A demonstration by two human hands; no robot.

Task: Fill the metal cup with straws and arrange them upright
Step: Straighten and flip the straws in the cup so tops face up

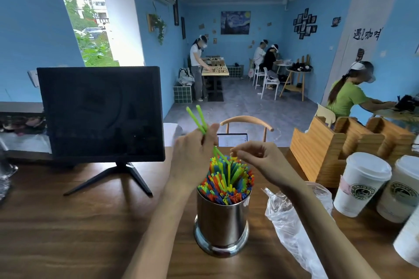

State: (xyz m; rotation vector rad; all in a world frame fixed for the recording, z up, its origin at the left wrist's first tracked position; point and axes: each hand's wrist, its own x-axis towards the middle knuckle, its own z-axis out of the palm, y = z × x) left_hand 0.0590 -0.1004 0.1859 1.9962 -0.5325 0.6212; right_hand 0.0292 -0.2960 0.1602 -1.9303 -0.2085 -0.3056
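Here, left hand (195, 145) grips green straws (199, 118); right hand (256, 156) pinches one (yellow-green) above metal cup (222, 222).

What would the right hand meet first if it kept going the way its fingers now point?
The right hand has its fingers pointing left and slightly down, so it would probably first meet the green straws held by the left hand; depth is uncertain.

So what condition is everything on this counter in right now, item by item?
metal cup: upright, packed with straws
straws in cup: mostly upright
green straws: gripped by left hand, tilted
right hand: pinches a straw tip above the cup
monitor: screen dark
plastic bag: crumpled, lying flat
paper cups: lidded
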